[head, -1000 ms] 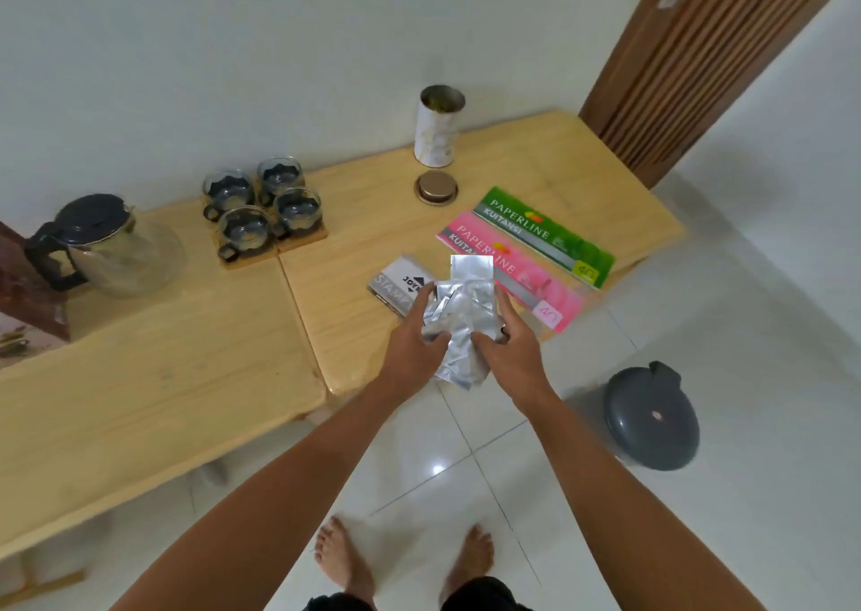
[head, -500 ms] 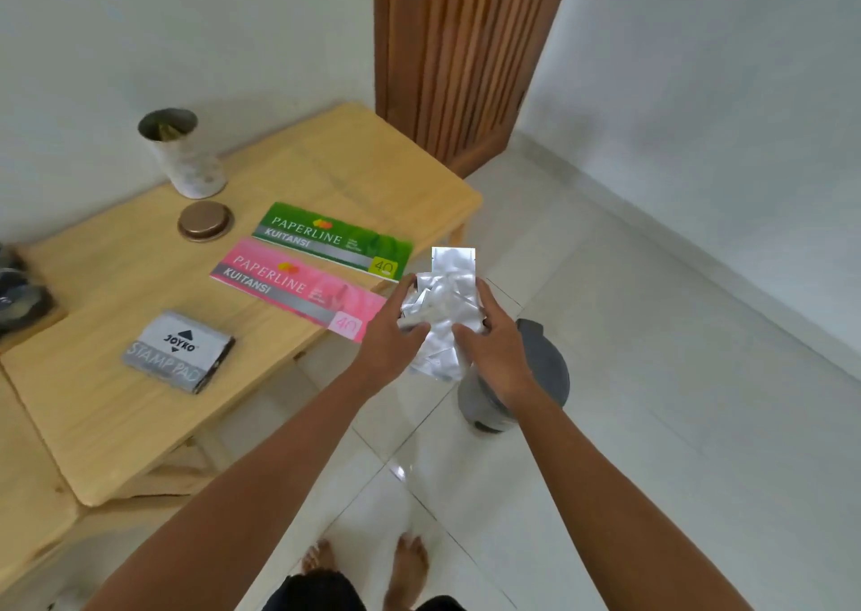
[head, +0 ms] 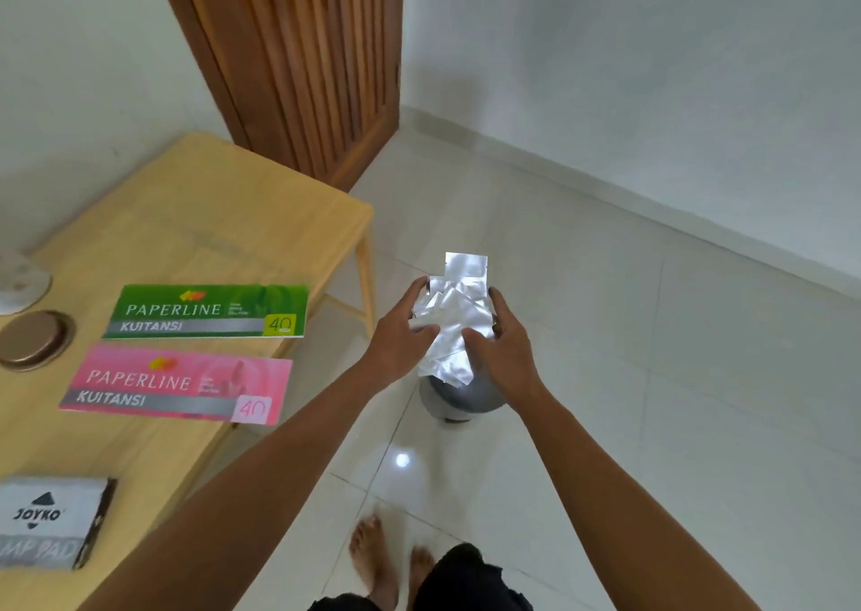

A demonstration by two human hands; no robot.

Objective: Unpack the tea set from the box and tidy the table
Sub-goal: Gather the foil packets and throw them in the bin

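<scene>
A crumpled bundle of shiny silver foil packets (head: 451, 326) sits at the centre of the frame, clasped between both hands above the floor. The left hand (head: 401, 331) presses on the bundle's left side with fingers curled around it, and the right hand (head: 501, 342) closes on its right side, so the two hands are drawn together around the foil. Directly below the bundle, partly hidden by it, stands a round dark grey bin (head: 459, 398) on the pale glossy tiled floor (head: 652, 377). To the left, a light wooden table (head: 209, 219) fills the left part of the frame. On it lie a long green receipt book printed PAPERLINE KUITANSI (head: 207, 311), and just below it a matching pink receipt book (head: 174, 384). A grey and black JOYKO stamp pad box (head: 49, 522) rests at the lower left edge. A round bronze-coloured lid (head: 33, 340) lies at the far left. A slatted brown wooden door (head: 303, 60) stands at the upper centre. Bare feet (head: 372, 559) show at the bottom.
</scene>
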